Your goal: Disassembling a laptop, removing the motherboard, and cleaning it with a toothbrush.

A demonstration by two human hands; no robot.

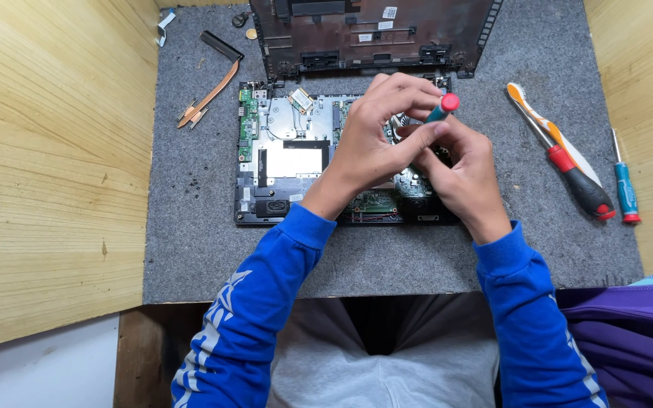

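We see both hands meeting over the right half of an opened laptop base (289, 162), which lies flat on a grey felt mat (387, 257) covering the tabletop. The left hand (376, 143) has its fingers curled closed around a small precision screwdriver (444, 107) with a teal shaft and a red cap; its long axis stands nearly upright, tilted a little toward the far right, with the cap uppermost and the tip hidden below the hands. The right hand (462, 170) sits just beside and slightly nearer to us, its fingers pinched in against the lower shaft, touching the left hand; what the tip meets on the board we cannot tell. So the tool lies between the two hands, held from both sides. Beyond the base, the detached dark bottom cover (372, 34) lies at the far edge. To the left rests a copper heat pipe (209, 97); to the right, well apart from the hands, lie an orange-and-white toothbrush (549, 132), a red-and-black screwdriver (580, 181) and a small teal screwdriver (626, 189).
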